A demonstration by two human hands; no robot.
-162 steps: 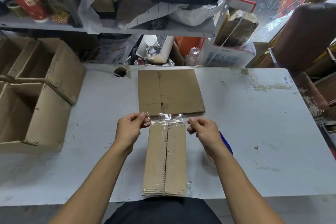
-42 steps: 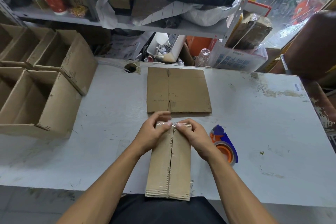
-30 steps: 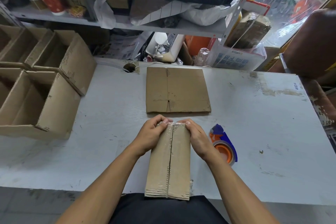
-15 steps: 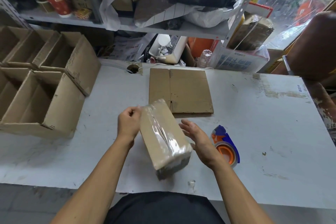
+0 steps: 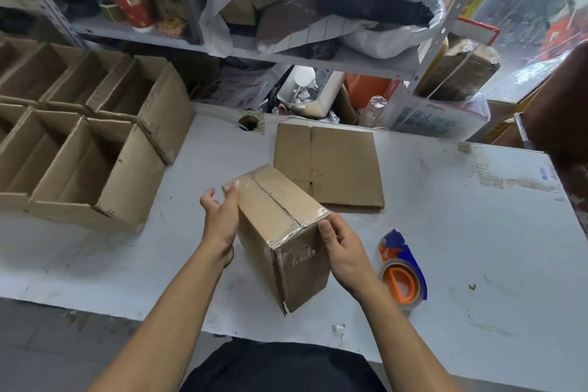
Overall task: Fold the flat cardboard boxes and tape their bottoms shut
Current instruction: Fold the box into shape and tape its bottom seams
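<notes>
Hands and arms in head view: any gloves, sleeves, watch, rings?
None visible. The left hand and right hand are bare, no gloves, rings or watch. Both forearms are uncovered to the frame edge. A black garment shows at the bottom.

Taped box point(image 5: 280, 223): matt brown corrugated cardboard; glossy clear plastic tape along the seam, wrinkled on the end face. Flat box blank point(image 5: 334, 165): same matt cardboard, creased. Counter point(image 5: 461, 232): white painted surface, scuffed, stained. Tape dispenser point(image 5: 402, 270): glossy blue and orange plastic. Shelf point(image 5: 318, 57): grey painted metal.
</notes>
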